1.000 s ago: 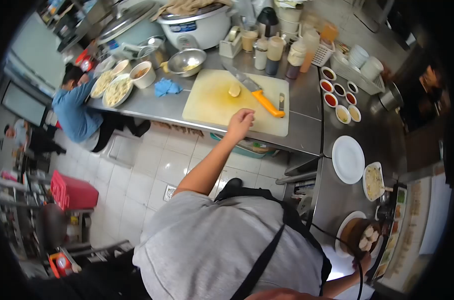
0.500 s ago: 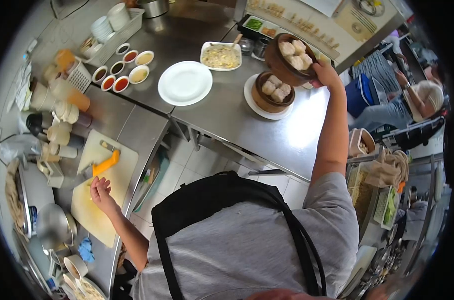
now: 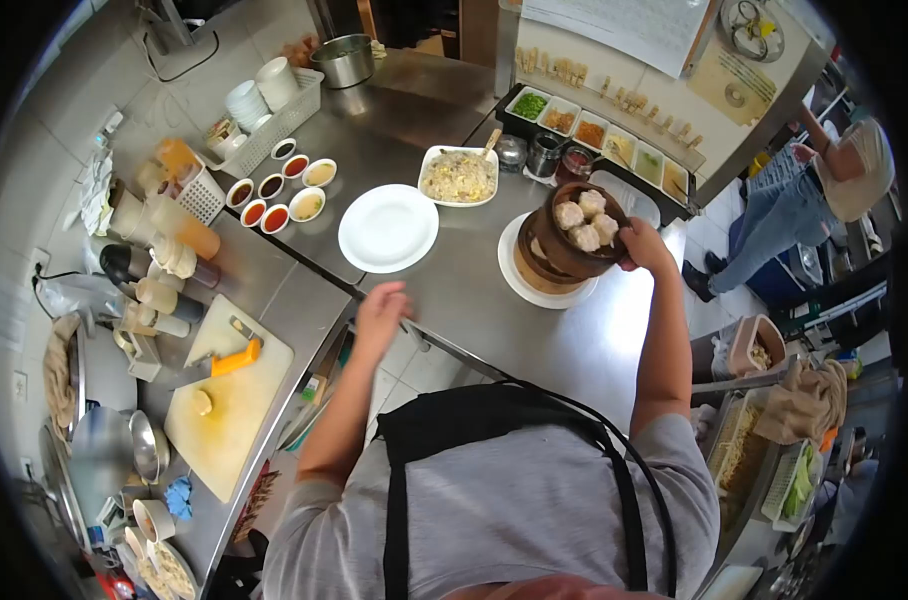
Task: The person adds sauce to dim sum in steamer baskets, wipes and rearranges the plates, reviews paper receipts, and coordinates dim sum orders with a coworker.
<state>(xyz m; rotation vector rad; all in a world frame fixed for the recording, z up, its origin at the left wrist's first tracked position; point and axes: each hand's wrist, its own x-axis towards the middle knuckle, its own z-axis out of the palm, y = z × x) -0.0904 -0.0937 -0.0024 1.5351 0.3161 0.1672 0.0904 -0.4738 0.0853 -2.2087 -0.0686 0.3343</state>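
My right hand grips the right rim of a round bamboo steamer that holds several pale dumplings. This steamer is slightly tilted and overlaps a second bamboo steamer, whose dumplings are mostly hidden under it. The lower steamer stands on a round white plate. My left hand hangs near the front edge of the steel table, holding nothing, its fingers loosely stretched. Nearest to it is a bare white plate. Behind that plate sits a square bowl of fried rice with a spoon handle sticking out.
Small sauce cups stand at the back left. A cutting board carries an orange-handled knife. Topping trays line the back right, beside small jars. A person stands at the far right.
My right hand has brought the held steamer down over the other one. My left hand has swung from the cutting board to the table's front edge. The person at right has risen from a seat.
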